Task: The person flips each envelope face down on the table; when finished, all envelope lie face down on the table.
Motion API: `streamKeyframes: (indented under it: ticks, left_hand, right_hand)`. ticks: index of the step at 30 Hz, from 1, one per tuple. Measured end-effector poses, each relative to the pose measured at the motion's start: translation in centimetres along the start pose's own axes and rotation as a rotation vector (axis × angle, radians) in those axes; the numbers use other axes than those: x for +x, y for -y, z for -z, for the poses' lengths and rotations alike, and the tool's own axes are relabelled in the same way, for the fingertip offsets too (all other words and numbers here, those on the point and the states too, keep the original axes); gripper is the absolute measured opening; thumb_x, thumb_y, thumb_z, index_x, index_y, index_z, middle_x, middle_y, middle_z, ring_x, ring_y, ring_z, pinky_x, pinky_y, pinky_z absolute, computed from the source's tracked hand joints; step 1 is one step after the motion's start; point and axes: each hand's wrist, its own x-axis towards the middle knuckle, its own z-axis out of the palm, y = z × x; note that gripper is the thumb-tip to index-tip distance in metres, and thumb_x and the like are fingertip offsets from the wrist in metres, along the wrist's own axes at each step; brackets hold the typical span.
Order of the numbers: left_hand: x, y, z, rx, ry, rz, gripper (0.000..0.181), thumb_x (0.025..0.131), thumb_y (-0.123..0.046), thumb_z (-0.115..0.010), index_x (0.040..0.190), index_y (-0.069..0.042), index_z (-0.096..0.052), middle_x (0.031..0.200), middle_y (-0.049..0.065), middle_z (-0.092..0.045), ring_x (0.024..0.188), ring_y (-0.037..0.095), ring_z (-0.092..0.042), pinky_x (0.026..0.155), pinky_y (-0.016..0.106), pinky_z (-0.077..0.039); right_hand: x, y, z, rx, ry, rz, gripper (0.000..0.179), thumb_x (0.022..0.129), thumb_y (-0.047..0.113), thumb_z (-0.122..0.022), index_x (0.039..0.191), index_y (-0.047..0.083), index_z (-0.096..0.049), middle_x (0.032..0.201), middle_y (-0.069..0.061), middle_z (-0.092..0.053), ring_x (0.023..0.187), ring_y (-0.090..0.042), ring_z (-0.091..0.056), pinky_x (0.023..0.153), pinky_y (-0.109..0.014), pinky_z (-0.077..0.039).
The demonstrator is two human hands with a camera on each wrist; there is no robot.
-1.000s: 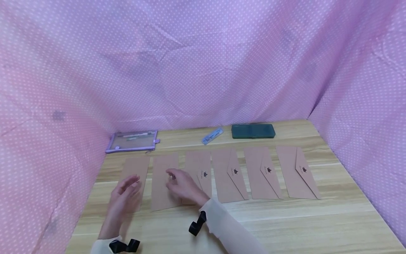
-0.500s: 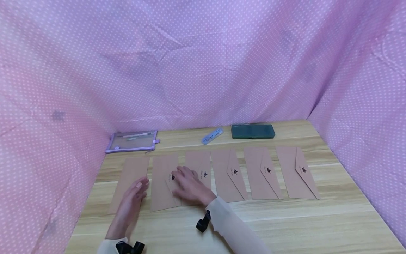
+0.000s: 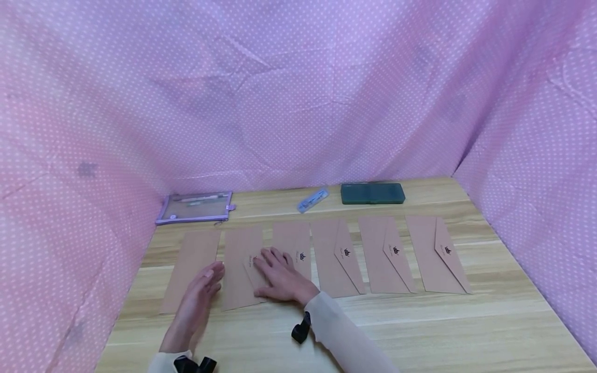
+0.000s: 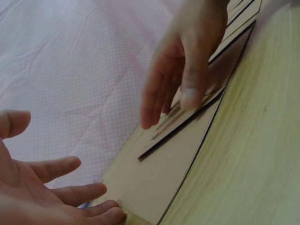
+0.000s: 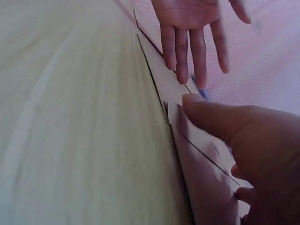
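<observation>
Several brown kraft envelopes lie in a row on the wooden table. Over the second envelope from the left is my right hand, palm down with fingers spread across the pointed flap, covering its crown print and overlapping the third envelope. In the right wrist view, a corner of the flap stands slightly raised near the thumb. My left hand holds nothing; its fingers are extended beside the right edge of the leftmost envelope, whose visible face is plain. The left wrist view shows my left hand with fingers apart.
Three more envelopes, the fourth, fifth and rightmost, show flaps with crown prints. Along the back lie a purple-edged zip pouch, a small blue pack and a dark green case. Pink dotted cloth hangs behind.
My right hand has come down from above the second envelope onto its flap, fingers spreading as it shifted right. My left hand moved right, off the leftmost envelope's middle to its right edge.
</observation>
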Motion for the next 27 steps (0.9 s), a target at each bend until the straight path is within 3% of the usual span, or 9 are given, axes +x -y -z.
streamKeyframes:
  ticks: [2, 6, 11, 14, 18, 22, 27]
  left_hand:
    - [0.0, 0.1, 0.0, -0.058, 0.034, -0.027, 0.036, 0.11, -0.023, -0.028, 0.129, -0.032, -0.057, 0.126, -0.026, -0.063, 0.121, -0.007, -0.054, 0.098, 0.014, -0.043]
    - [-0.1, 0.3, 0.0, -0.166, 0.081, -0.06, 0.042, 0.11, -0.02, -0.023, 0.131, -0.029, -0.057, 0.13, -0.023, -0.062, 0.124, -0.005, -0.054, 0.101, 0.016, -0.042]
    - [-0.2, -0.1, 0.1, -0.254, 0.107, -0.064, 0.044, 0.11, -0.022, -0.019, 0.135, -0.027, -0.055, 0.133, -0.022, -0.06, 0.126, -0.005, -0.053, 0.103, 0.016, -0.041]
    - [0.0, 0.1, 0.5, -0.407, 0.2, -0.094, 0.052, 0.11, -0.019, -0.011, 0.138, -0.021, -0.054, 0.137, -0.015, -0.062, 0.128, 0.0, -0.054, 0.104, 0.02, -0.042]
    - [0.5, 0.6, 1.5, -0.68, 0.335, -0.11, 0.064, 0.107, -0.017, 0.001, 0.141, -0.01, -0.053, 0.139, -0.001, -0.063, 0.129, 0.012, -0.058, 0.104, 0.029, -0.046]
    - [0.6, 0.8, 2.2, -0.802, 0.336, -0.08, 0.066, 0.107, -0.019, 0.001, 0.139, -0.005, -0.055, 0.138, 0.006, -0.065, 0.128, 0.02, -0.061, 0.104, 0.036, -0.049]
    - [0.5, 0.8, 2.5, -0.773, 0.293, -0.069, 0.063, 0.108, -0.017, -0.002, 0.137, -0.007, -0.057, 0.136, 0.005, -0.067, 0.127, 0.021, -0.062, 0.103, 0.038, -0.049]
  right_hand:
    - [0.0, -0.1, -0.1, -0.014, -0.003, 0.0, 0.074, 0.093, 0.053, -0.063, 0.155, 0.021, -0.037, 0.167, -0.011, -0.023, 0.156, -0.034, -0.018, 0.123, -0.06, -0.022]
    - [0.0, -0.1, -0.3, -0.042, -0.003, 0.0, 0.072, 0.093, 0.054, -0.062, 0.153, 0.022, -0.04, 0.167, -0.011, -0.024, 0.156, -0.034, -0.018, 0.123, -0.059, -0.022]
    - [0.0, -0.2, -0.4, -0.086, -0.004, 0.004, 0.072, 0.093, 0.057, -0.06, 0.153, 0.023, -0.04, 0.167, -0.01, -0.025, 0.156, -0.033, -0.019, 0.123, -0.057, -0.023]
    - [0.0, -0.2, -0.5, -0.111, -0.005, 0.006, 0.072, 0.093, 0.058, -0.059, 0.153, 0.023, -0.039, 0.167, -0.01, -0.025, 0.156, -0.032, -0.02, 0.123, -0.056, -0.024]
    - [0.0, -0.3, -0.6, -0.155, -0.002, -0.002, 0.073, 0.093, 0.061, -0.056, 0.154, 0.025, -0.038, 0.167, -0.008, -0.025, 0.156, -0.031, -0.021, 0.123, -0.055, -0.025]
    - [-0.1, -0.1, -0.6, -0.186, 0.0, -0.006, 0.074, 0.093, 0.063, -0.055, 0.154, 0.025, -0.037, 0.167, -0.008, -0.026, 0.156, -0.031, -0.022, 0.122, -0.053, -0.026]
    - [-0.1, -0.1, -0.5, -0.204, 0.001, -0.002, 0.074, 0.093, 0.064, -0.053, 0.154, 0.025, -0.037, 0.167, -0.008, -0.027, 0.155, -0.03, -0.023, 0.122, -0.053, -0.027]
